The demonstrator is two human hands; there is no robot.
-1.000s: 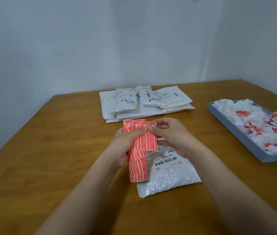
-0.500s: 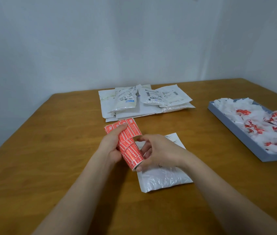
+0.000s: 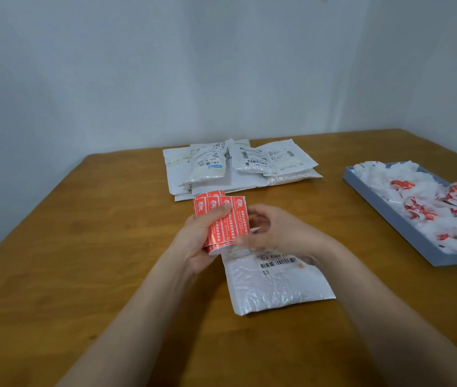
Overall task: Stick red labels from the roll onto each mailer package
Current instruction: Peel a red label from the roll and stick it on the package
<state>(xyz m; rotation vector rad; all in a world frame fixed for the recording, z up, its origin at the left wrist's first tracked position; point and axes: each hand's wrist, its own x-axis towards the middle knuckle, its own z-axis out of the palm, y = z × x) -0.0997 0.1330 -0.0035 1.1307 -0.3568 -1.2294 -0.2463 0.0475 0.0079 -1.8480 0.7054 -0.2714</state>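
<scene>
My left hand [image 3: 196, 241] grips a roll of red labels [image 3: 221, 219] above the wooden table [image 3: 82, 247], with the loose end of the strip standing up past the thumb. Beside it my right hand [image 3: 275, 233] curls its fingers at the strip's right edge. Whether a label is pinched between them I cannot tell. A white bubble mailer [image 3: 275, 286] with a barcode lies flat under both hands, its far end hidden by them.
A pile of white mailer packages [image 3: 238, 166] lies at the back middle of the table. A grey-blue tray [image 3: 406, 219] heaped with white backing scraps and red bits stands at the right. White walls close the far side.
The roll has come up and turned more upright in my left hand. My right hand has lifted off the mailer to the strip's right edge, uncovering the barcode.
</scene>
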